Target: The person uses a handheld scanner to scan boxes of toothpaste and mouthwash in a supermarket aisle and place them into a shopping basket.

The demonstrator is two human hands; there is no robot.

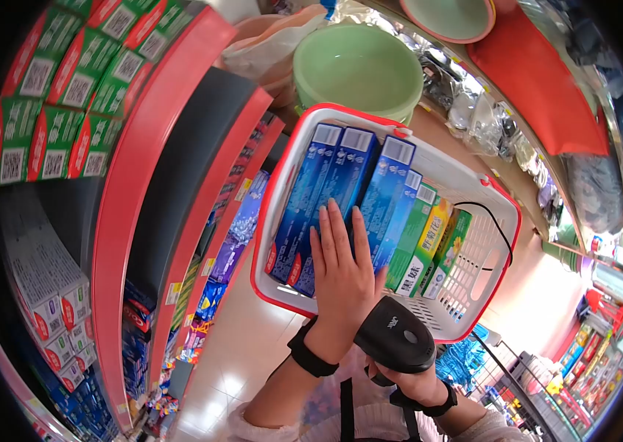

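Observation:
My left hand [345, 269] lies with its fingers spread on the blue toothpaste boxes [348, 166] in a white basket with a red rim [499, 295]. Green and yellow boxes [429, 239] stand to the right of the blue ones. Below the basket, my right hand [414, 383] is wrapped round the handle of a black barcode scanner [396, 335]. The scanner's head is close to my left wrist and partly overlaps the basket's lower edge in view. Both wrists wear black bands.
Shelves with red edges [157, 132] rise on the left, holding green boxes [54, 96] and grey-white boxes [46, 287]. Green basins [356, 66] stand beyond the basket. A shelf with bagged goods [473, 107] runs along the right. A wire rack [525, 390] is at lower right.

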